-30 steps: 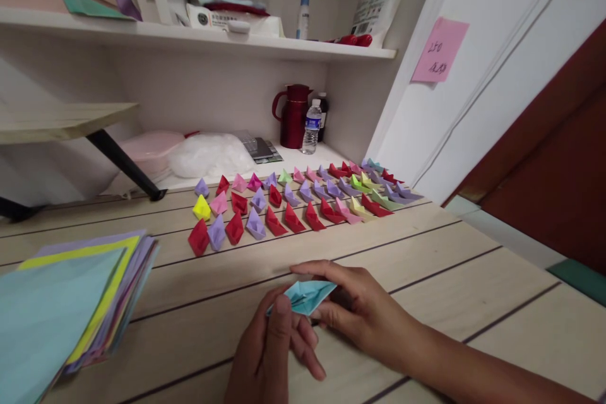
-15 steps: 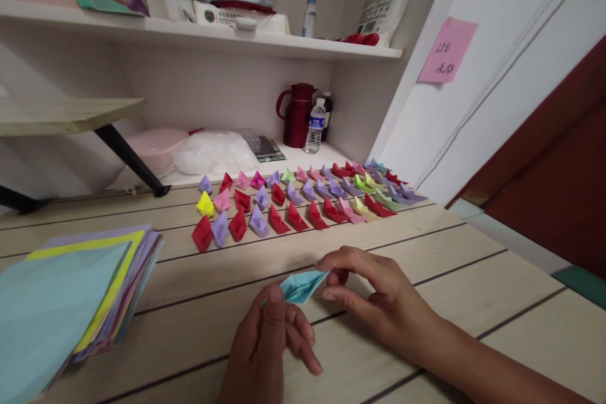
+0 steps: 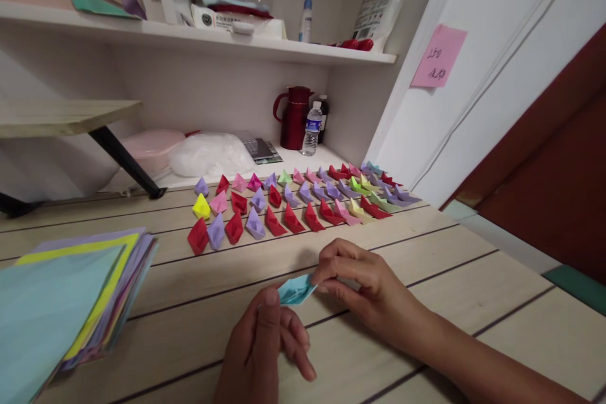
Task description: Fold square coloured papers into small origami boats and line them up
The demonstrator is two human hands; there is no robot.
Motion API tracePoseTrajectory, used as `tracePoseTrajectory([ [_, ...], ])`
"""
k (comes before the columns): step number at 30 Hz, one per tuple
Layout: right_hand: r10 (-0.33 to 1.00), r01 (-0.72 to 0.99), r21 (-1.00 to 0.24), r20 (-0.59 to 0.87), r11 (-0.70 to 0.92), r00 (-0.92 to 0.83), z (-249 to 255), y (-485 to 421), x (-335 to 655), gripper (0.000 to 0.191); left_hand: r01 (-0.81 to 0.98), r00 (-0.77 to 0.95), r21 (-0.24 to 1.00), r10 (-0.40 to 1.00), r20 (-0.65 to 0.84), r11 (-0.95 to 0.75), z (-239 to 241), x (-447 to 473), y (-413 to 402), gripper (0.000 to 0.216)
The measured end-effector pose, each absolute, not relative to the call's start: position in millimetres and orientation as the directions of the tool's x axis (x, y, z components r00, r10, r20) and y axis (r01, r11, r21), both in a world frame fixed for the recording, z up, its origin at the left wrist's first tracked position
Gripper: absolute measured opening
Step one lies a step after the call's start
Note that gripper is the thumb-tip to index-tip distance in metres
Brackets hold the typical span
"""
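A light-blue folded paper boat (image 3: 296, 291) is held just above the table between both hands. My left hand (image 3: 267, 341) pinches its left end, thumb on top, with the other fingers curled below. At the boat's right tip, my right hand (image 3: 362, 284) grips the paper between thumb and fingertips. Beyond the hands stand rows of small paper boats in several colours, among them a red boat (image 3: 197, 237), a purple boat (image 3: 216, 231) and a yellow boat (image 3: 201, 206).
A stack of coloured paper sheets (image 3: 61, 303) lies at the left on the slatted wooden table (image 3: 189, 328). Behind the boats, a shelf holds a dark red jug (image 3: 294, 120), a water bottle (image 3: 312, 129) and a white plastic bag (image 3: 213, 154). A small raised stand (image 3: 71, 117) is at the left.
My right thumb and fingertips have closed onto the boat's right tip, where the fingers were wider apart before. The view has shifted slightly.
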State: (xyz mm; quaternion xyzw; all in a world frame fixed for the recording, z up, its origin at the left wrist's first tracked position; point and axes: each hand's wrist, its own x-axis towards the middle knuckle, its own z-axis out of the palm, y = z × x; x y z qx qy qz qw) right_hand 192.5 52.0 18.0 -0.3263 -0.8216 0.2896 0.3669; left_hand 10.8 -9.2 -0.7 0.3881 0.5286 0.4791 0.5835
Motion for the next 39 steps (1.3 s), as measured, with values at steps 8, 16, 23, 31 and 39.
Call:
tracePoseTrajectory([
  [8,0.672,0.280,-0.669,0.442,0.688,-0.594,19.7,49.0,192.3,0.013,-0.152,-0.047,0.962,0.970,-0.238,0.228,-2.0,12.9,-11.4,0.050],
  [16,0.640,0.271,-0.641,0.454,0.718,-0.620,18.0,47.1,192.9,0.012,-0.157,-0.064,0.964,0.972,-0.227,0.215,1.8,15.8,-14.6,0.056],
  [23,0.620,0.279,-0.601,0.487,0.749,-0.615,21.9,45.9,193.8,0.017,-0.201,-0.121,0.959,0.967,-0.226,0.199,1.7,18.0,-17.5,0.066],
  [31,0.630,0.336,-0.558,0.500,0.759,-0.594,23.4,44.5,193.5,0.022,-0.213,-0.155,0.951,0.953,-0.261,0.226,1.9,19.4,-18.1,0.067],
  [39,0.727,0.419,-0.609,0.444,0.674,-0.524,20.2,50.4,194.5,0.015,-0.193,-0.287,0.969,0.936,-0.203,0.152,7.3,17.1,-15.4,0.065],
])
